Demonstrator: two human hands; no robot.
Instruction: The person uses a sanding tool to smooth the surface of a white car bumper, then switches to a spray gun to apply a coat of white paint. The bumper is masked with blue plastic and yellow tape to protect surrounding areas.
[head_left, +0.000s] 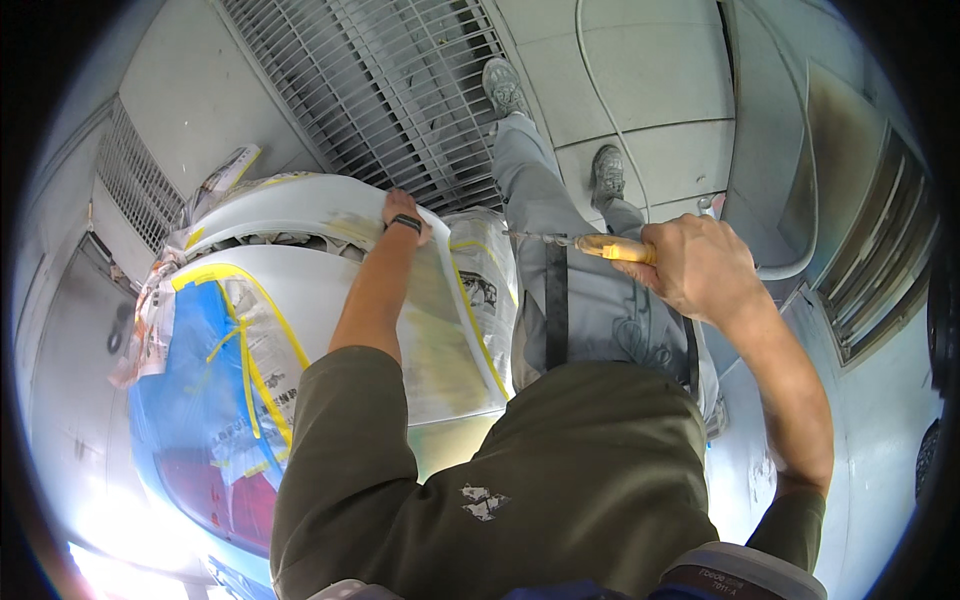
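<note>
My left hand (402,212), with a dark band on the wrist, grips the top edge of a white car body panel (390,330). Yellow masking tape (262,290), printed paper (265,405) and blue film (190,370) cover parts of the car to the left. My right hand (700,270) is closed around the yellow handle (620,250) of a thin metal tool, held over my grey-trousered legs. The tool's slim metal end points left toward the panel edge; whether it touches anything I cannot tell.
A metal floor grate (370,90) lies beyond the car, beside grey floor panels (640,80). A pale hose (805,150) runs down the right, near a slatted vent (850,290). A bright light glares at the lower left.
</note>
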